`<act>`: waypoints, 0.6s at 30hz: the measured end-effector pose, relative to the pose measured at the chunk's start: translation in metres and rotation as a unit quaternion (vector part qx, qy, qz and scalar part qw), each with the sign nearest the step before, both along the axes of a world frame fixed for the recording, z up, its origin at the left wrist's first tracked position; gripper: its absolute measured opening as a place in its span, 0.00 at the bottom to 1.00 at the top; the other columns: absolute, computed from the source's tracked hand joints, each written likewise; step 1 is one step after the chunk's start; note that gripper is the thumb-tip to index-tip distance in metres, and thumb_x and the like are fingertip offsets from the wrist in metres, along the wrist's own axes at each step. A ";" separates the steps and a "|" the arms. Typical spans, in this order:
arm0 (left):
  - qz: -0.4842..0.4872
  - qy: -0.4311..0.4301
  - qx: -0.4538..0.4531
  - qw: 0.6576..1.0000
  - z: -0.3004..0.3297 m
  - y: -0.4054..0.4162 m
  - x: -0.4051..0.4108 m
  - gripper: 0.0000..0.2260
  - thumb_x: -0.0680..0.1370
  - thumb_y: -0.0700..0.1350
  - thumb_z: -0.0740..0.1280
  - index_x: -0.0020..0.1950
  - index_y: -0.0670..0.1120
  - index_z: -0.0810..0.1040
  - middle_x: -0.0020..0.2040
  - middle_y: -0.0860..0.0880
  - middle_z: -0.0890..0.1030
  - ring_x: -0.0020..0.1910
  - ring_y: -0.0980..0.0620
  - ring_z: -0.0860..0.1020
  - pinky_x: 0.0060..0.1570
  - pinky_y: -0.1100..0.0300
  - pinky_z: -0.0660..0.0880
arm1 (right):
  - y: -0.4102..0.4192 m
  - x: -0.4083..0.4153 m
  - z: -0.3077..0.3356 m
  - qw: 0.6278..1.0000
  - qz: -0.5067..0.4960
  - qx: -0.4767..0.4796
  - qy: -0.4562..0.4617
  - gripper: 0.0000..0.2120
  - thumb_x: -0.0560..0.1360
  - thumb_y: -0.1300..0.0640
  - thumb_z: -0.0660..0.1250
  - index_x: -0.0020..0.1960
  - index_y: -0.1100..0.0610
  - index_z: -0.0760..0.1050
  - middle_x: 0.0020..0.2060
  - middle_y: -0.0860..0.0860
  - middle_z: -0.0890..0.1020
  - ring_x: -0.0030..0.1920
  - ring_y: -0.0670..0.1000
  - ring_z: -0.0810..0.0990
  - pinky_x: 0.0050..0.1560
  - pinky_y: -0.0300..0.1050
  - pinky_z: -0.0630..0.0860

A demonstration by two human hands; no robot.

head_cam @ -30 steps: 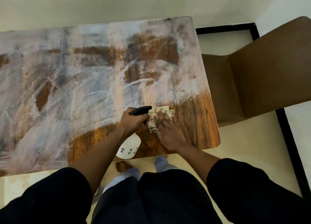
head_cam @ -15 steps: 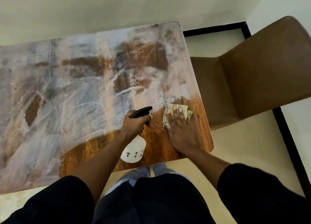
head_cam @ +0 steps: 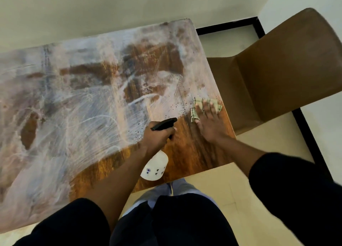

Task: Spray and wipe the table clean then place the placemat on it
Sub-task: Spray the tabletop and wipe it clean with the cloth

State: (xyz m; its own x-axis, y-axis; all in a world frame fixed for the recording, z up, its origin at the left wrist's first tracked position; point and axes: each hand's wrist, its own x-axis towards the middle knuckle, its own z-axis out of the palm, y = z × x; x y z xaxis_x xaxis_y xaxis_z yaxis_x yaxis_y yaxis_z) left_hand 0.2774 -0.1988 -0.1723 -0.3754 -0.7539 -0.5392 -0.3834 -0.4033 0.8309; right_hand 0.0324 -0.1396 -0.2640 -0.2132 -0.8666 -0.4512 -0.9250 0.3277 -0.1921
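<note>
The wooden table [head_cam: 77, 101] is smeared with whitish streaks over most of its top; the near right corner shows bare brown wood. My left hand [head_cam: 157, 136] grips a white spray bottle [head_cam: 155, 166] with a black trigger head [head_cam: 163, 124], held over the near part of the table. My right hand [head_cam: 209, 123] lies flat with spread fingers on a small checked cloth [head_cam: 197, 107], pressed to the tabletop by its right edge. Small dark droplets dot the surface just left of the cloth. No placemat is in view.
A brown chair [head_cam: 281, 75] stands close against the table's right edge. A pale wall [head_cam: 111, 9] runs behind the table. The floor [head_cam: 240, 190] is cream tile with a black border strip [head_cam: 307, 134]. My legs stand at the table's near edge.
My right hand has slid the cloth to the right and away from me, toward the table's right edge. My left hand with the bottle has kept its place on the table.
</note>
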 end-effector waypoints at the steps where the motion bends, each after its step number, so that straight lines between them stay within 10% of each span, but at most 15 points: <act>1: 0.005 -0.003 0.004 1.000 -0.003 0.001 0.004 0.13 0.72 0.47 0.71 0.50 0.40 0.89 0.36 0.34 0.83 0.22 0.50 0.71 0.30 0.56 0.72 | -0.017 -0.008 0.000 1.000 0.006 0.009 -0.002 0.31 0.86 0.42 0.46 0.83 0.44 0.34 0.81 0.53 0.34 0.80 0.58 0.31 0.80 0.64 0.40; 8: 0.006 0.008 0.031 0.999 -0.017 0.008 0.013 0.05 0.79 0.43 0.73 0.50 0.42 0.87 0.36 0.37 0.84 0.22 0.51 0.70 0.29 0.56 0.71 | -0.077 -0.036 0.001 1.000 0.007 0.028 -0.003 0.30 0.87 0.43 0.48 0.84 0.46 0.38 0.82 0.52 0.36 0.82 0.56 0.35 0.81 0.61 0.44; 18: -0.041 0.012 0.013 0.999 -0.003 -0.002 -0.001 0.09 0.78 0.41 0.73 0.41 0.36 0.85 0.37 0.33 0.83 0.23 0.53 0.73 0.31 0.57 0.72 | 0.101 0.019 0.008 0.997 -0.078 -0.006 0.024 0.32 0.84 0.39 0.40 0.84 0.48 0.37 0.83 0.52 0.37 0.82 0.55 0.35 0.81 0.57 0.44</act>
